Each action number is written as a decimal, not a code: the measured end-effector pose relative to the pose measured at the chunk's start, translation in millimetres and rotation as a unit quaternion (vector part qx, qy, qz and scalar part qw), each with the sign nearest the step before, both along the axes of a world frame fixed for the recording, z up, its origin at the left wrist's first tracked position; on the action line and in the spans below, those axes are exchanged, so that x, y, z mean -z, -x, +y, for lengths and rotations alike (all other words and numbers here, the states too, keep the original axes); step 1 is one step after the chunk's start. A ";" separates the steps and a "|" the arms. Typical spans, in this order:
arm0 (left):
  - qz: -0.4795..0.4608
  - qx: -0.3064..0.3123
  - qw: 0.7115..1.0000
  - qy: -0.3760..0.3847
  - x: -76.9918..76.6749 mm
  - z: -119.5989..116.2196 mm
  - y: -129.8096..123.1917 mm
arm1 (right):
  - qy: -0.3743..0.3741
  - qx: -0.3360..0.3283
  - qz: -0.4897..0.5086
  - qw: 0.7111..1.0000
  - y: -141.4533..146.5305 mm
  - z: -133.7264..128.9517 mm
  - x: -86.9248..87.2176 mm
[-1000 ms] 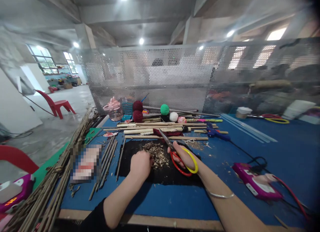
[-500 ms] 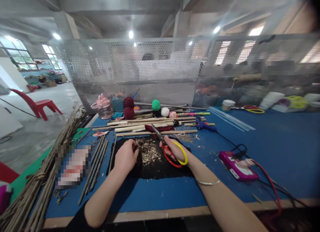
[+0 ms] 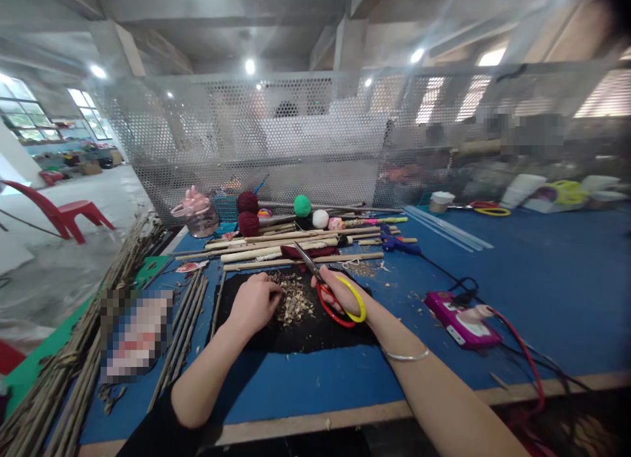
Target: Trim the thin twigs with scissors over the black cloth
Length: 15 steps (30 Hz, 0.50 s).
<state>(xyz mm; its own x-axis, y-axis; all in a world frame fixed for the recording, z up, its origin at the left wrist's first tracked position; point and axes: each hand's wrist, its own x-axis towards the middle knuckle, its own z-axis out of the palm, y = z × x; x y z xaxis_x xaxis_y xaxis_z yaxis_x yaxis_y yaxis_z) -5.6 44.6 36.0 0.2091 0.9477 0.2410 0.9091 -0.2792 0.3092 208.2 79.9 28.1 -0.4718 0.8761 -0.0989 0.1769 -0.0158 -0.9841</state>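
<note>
My right hand (image 3: pixel 341 291) is wrapped round a pair of scissors (image 3: pixel 355 304) with one red and one yellow handle loop, the blades pointing up and left. My left hand (image 3: pixel 256 303) has its fingers curled together at the left edge of a pile of pale and brown chips (image 3: pixel 296 302). What those fingers pinch, if anything, is hidden. Under the pile and both hands lies a black cloth (image 3: pixel 315 340). Beyond it a peeled stick (image 3: pixel 303 261) runs across the table, with a dark red cloth (image 3: pixel 309 251) just behind.
Bundled twigs (image 3: pixel 93 332) line the left side, with loose grey sticks (image 3: pixel 182 332) beside them. Yarn balls (image 3: pixel 302 206) and a lidded jar (image 3: pixel 200 215) stand at the back before a perforated screen (image 3: pixel 305 135). A blue glue gun (image 3: pixel 397 241) and purple power strip (image 3: pixel 461 319) are at right.
The whole view has shifted slightly, so things sit a little further left. Both hands keep almost the same place over the cloth, and the scissors stay in my right hand.
</note>
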 end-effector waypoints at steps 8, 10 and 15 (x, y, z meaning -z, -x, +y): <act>-0.071 -0.005 0.997 -0.031 15.0 -0.3 11.6 | 0.007 0.000 -0.007 1.000 3.1 -1.3 3.0; -0.050 0.004 0.999 -0.012 18.5 0.0 12.4 | 0.001 -0.001 -0.015 1.000 3.9 -2.2 2.4; -0.055 0.001 0.998 -0.006 20.4 -0.9 12.0 | -0.003 0.006 -0.032 0.999 4.7 -3.7 0.2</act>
<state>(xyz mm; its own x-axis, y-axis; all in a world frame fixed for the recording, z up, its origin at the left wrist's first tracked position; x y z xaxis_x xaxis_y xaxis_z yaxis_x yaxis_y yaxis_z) -17.7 43.7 15.6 0.1827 0.9443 0.2738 0.8696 -0.2851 0.4031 203.5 76.2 27.9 -0.4550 0.8819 -0.1231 0.2399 -0.0118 -0.9707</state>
